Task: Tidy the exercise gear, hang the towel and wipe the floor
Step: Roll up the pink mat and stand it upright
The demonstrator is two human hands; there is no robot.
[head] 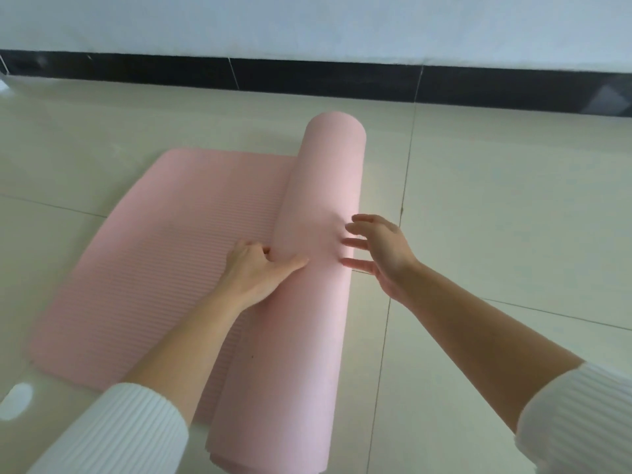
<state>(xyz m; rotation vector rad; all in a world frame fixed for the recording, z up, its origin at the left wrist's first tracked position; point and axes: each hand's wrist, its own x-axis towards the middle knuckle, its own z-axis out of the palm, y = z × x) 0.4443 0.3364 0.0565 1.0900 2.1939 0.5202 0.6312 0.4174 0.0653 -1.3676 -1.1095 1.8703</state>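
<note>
Reaches forward with both forearms bare below white ribbed knit sleeves (113,429). Lays the left hand (256,273) palm down, thumb stretched out to the right, fingers bent away out of sight. Holds the right hand (383,256) raised, fingers straight and spread, slightly blurred.

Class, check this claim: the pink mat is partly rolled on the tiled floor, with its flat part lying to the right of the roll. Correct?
No. The head view shows the flat part lying to the left of the roll, not the right; the rest holds.
</note>
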